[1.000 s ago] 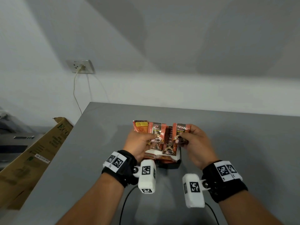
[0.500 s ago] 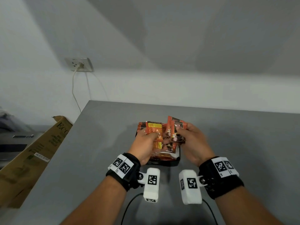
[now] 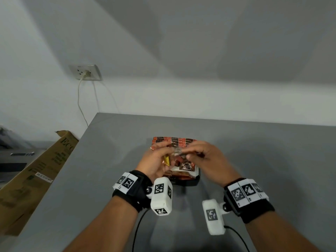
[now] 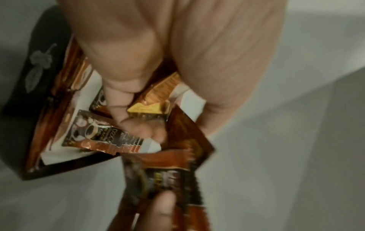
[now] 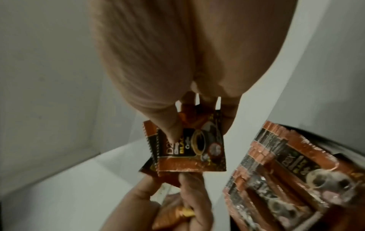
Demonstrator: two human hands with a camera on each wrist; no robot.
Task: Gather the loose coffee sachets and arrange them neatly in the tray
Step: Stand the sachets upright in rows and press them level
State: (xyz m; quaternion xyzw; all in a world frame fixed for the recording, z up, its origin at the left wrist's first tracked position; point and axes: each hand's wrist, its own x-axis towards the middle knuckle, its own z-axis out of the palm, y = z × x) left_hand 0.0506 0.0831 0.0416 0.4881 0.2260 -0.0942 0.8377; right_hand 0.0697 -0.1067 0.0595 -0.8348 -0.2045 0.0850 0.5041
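Here, above the glossy black tray point(image 3: 189, 182) on the grey table point(image 3: 272, 151), both hands work over orange-brown foil coffee sachets point(image 3: 172, 141) stacked in that tray. The left hand point(image 3: 154, 163) curls around a bunch of sachets with a yellow-ended one point(image 4: 148, 107), while the right hand point(image 3: 209, 160) pinches a small printed sachet point(image 5: 189, 140) between thumb and fingers, just beside the left fingertips point(image 5: 189, 184).

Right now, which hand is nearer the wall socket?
Left. The left hand is over the tray's left side, the side toward the wall socket; the right hand is further right, over the tray's other side. Both hold sachets.
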